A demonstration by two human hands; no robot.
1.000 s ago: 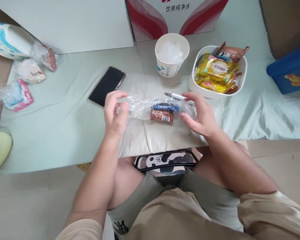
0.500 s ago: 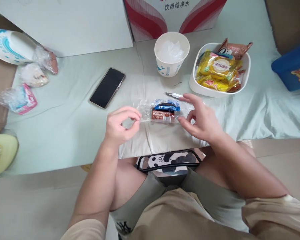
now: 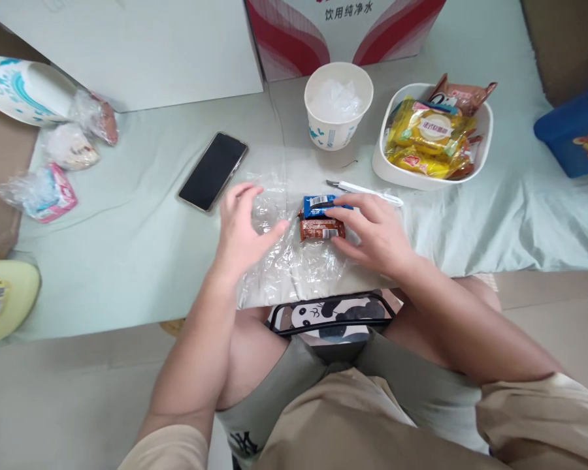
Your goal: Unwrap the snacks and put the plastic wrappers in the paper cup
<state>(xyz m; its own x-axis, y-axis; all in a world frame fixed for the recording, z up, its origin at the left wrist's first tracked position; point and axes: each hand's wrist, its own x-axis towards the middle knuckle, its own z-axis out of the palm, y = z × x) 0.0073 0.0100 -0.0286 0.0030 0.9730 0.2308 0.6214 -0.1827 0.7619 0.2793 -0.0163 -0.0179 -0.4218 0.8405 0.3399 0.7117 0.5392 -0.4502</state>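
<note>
A blue snack packet (image 3: 316, 205) and a brown snack packet (image 3: 316, 230), both with barcodes, lie side by side on a spread sheet of clear plastic film (image 3: 269, 271) at the table's front. My right hand (image 3: 379, 232) reaches over their right end, fingers apart, with fingertips at the blue packet and the thumb by the brown one. To their left, my left hand (image 3: 240, 225) hovers over the film with thumb and fingers spread, holding nothing. Just behind my right hand lies a white-handled craft knife (image 3: 362, 190), its blade pointing left.
Behind stand a paper cup (image 3: 336, 134) with crumpled plastic inside and a white basket (image 3: 406, 175) of wrapped snacks. A phone (image 3: 213, 171) lies to the left. Film-wrapped items (image 3: 71, 147) and a tipped paper cup (image 3: 19, 91) are at far left. Boxes (image 3: 166, 52) line the back.
The film, earlier drawn around the packets, now lies spread toward me and to the left. My left hand has opened from a pinch; my right hand has moved in over the packets.
</note>
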